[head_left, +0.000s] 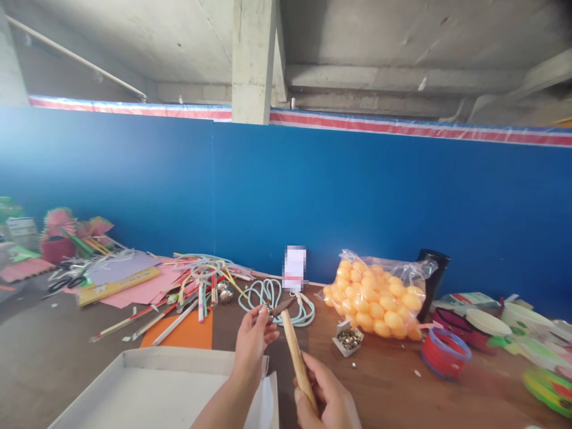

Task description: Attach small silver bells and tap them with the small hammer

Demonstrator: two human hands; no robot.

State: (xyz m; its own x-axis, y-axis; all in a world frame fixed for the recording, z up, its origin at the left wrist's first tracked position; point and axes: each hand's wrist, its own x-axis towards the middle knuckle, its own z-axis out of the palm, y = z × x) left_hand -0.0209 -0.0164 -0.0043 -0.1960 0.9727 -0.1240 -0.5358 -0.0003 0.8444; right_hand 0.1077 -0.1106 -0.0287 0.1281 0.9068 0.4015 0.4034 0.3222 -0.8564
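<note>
My right hand [324, 393] is wrapped round the pale wooden handle of what looks like a hammer [297, 357]. Its dark, pointed metal head [282, 307] is at the handle's far end, beside my left fingers. My left hand [254, 333] pinches a small shiny metal thing [269, 311], partly covered by the fingertips; whether it is separate from the head I cannot tell. Behind the hands lies a coiled pale blue cord [263, 293]. An open box of metal tacks [349, 339] sits to the right of the hammer.
A shallow white box [179, 363] occupies the front left. Beyond it lie silver balls [226, 294], orange paper [187, 330], straws or sticks and scissors [67, 280]. On the right are a bag of orange balls [375, 298], a black cylinder [432, 277] and a red roll [444, 354]. A blue partition [357, 190] stands behind.
</note>
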